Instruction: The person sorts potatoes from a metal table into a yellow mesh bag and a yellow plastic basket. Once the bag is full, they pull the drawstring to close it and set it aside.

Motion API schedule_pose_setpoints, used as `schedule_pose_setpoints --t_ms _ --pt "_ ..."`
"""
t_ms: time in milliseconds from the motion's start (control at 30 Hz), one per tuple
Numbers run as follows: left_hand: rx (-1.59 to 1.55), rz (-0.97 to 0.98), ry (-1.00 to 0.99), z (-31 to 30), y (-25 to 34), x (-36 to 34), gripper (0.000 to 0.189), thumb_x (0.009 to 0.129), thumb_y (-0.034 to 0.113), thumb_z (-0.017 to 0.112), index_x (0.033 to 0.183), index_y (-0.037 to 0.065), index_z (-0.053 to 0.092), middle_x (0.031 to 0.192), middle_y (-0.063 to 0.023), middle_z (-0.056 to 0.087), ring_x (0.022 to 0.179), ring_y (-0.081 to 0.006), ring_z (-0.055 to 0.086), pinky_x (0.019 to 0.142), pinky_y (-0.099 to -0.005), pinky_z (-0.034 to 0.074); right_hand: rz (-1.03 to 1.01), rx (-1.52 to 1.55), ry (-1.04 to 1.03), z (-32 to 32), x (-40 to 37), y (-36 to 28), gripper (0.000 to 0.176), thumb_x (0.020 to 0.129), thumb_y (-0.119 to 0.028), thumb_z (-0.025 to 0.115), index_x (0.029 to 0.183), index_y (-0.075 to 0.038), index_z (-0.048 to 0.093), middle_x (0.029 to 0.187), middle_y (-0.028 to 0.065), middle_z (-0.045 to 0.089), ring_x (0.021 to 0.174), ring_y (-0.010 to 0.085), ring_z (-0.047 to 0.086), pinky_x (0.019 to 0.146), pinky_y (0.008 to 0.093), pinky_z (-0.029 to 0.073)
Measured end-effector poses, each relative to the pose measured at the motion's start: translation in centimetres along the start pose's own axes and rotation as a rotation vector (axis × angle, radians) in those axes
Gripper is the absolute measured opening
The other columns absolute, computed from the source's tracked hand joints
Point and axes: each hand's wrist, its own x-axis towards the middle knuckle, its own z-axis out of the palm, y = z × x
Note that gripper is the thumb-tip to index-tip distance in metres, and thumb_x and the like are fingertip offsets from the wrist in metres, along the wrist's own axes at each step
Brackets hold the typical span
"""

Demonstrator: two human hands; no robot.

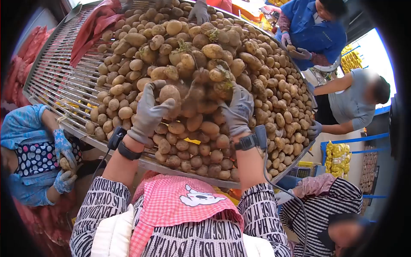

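Observation:
A large heap of brown potatoes (173, 28) covers the slatted metal sorting table in front of me. My left hand (150, 112), in a grey glove, has thumb and fingers closed around a round potato (170, 95). Opposite it, my right hand (239, 109), gloved the same way, curls against a potato with green sprouts (223, 88); the potatoes partly hide its grip. Thin dry stems (192, 88) hang between both hands. Several potatoes there are blurred by motion.
Bare metal slats (64, 64) show at the left, with a red mesh sack (92, 32) on them. Co-workers stand round the table: a blue-sleeved person (25, 141) at left, others at right. Another gloved hand (199, 12) reaches in at the far side. Yellow sacks (338, 158) stand beyond.

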Motion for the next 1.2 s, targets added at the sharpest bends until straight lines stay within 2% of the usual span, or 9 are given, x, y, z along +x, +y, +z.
schedule_pose_setpoints --t_ms 67,100,233,433,600,700,800,967,1200 --pt "-0.868 -0.322 -0.099 -1.3 -4.1 -1.6 0.048 0.096 0.032 0.059 0.131 -0.001 0.054 0.127 -0.0132 0.061 0.117 -0.0285 0.059 0.100 -0.0399 0.048 -0.042 -0.072 -0.019 0.2 0.9 0.0 0.077 0.066 -0.036 0.085 0.131 -0.008 0.055 0.118 0.0148 0.059 0.111 0.0332 0.055 0.099 0.0445 0.042" --pt "-1.270 -0.387 -0.112 -1.5 -1.7 -2.3 0.052 0.104 0.037 0.040 0.138 -0.001 0.048 0.130 -0.0151 0.060 0.119 -0.0337 0.059 0.104 -0.0454 0.047 -0.013 -0.075 -0.083 0.8 1.1 0.6 0.077 0.065 -0.037 0.086 0.130 -0.008 0.055 0.117 0.0157 0.060 0.108 0.0349 0.056 0.096 0.0447 0.044" --pt "-1.917 -0.728 -0.346 -3.1 -1.7 -3.7 0.064 0.101 0.051 0.036 0.139 0.002 0.050 0.135 -0.0218 0.058 0.121 -0.0470 0.056 0.104 -0.0604 0.044 0.221 0.166 -0.329 -0.4 1.2 1.5 0.072 0.062 -0.037 0.086 0.121 -0.007 0.057 0.115 0.0187 0.063 0.110 0.0380 0.057 0.097 0.0449 0.046" --pt "-1.818 -0.719 -0.390 -2.4 -0.8 -5.0 0.065 0.099 0.054 0.040 0.134 0.002 0.056 0.135 -0.0214 0.058 0.115 -0.0416 0.062 0.103 -0.0578 0.045 0.557 1.237 -0.359 -4.8 -7.7 -0.2 0.060 0.085 -0.027 0.074 0.133 -0.001 0.051 0.120 0.0065 0.059 0.110 0.0160 0.057 0.095 0.0344 0.048" --pt "-1.485 -0.634 -0.605 -2.0 -0.4 -5.4 0.062 0.099 0.052 0.044 0.134 0.003 0.056 0.132 -0.0168 0.061 0.110 -0.0318 0.066 0.101 -0.0507 0.048 0.757 1.791 -0.439 -7.3 -15.0 -0.4 0.057 0.092 -0.025 0.063 0.141 -0.003 0.045 0.129 0.0063 0.056 0.116 0.0187 0.056 0.102 0.0349 0.044" --pt "-0.481 -0.322 -0.741 -2.6 1.5 -4.4 0.058 0.099 0.048 0.054 0.138 0.006 0.050 0.119 -0.0036 0.062 0.104 -0.0125 0.062 0.093 -0.0298 0.050 0.901 1.907 -0.441 -7.8 -19.0 -0.6 0.058 0.093 -0.023 0.063 0.144 -0.004 0.044 0.132 0.0061 0.057 0.121 0.0213 0.056 0.104 0.0382 0.045" --pt "-0.121 -0.305 -0.646 -0.9 1.0 -4.4 0.059 0.098 0.050 0.056 0.138 0.007 0.050 0.118 -0.0029 0.060 0.104 -0.0092 0.059 0.090 -0.0246 0.050 1.061 2.121 -0.356 -6.6 -22.8 -0.5 0.059 0.093 -0.027 0.066 0.143 -0.004 0.045 0.135 0.0072 0.056 0.125 0.0250 0.055 0.103 0.0418 0.047" --pt "-0.725 -0.270 -0.860 1.8 1.3 -4.7 0.072 0.093 0.060 0.059 0.138 0.004 0.048 0.122 -0.0078 0.063 0.108 -0.0169 0.064 0.089 -0.0293 0.052 1.017 2.326 -0.367 -7.7 -21.3 -3.3 0.083 0.085 -0.052 0.073 0.146 -0.006 0.039 0.140 0.0112 0.053 0.126 0.0304 0.054 0.105 0.0472 0.048" --pt "-0.640 -0.198 -0.764 5.0 3.2 -7.0 0.070 0.094 0.053 0.062 0.142 0.005 0.043 0.126 -0.0019 0.057 0.115 -0.0114 0.054 0.100 -0.0274 0.044 0.816 2.385 -0.500 -7.4 -19.5 -6.4 0.087 0.082 -0.049 0.076 0.147 -0.007 0.038 0.141 0.0126 0.051 0.129 0.0304 0.052 0.111 0.0456 0.042"
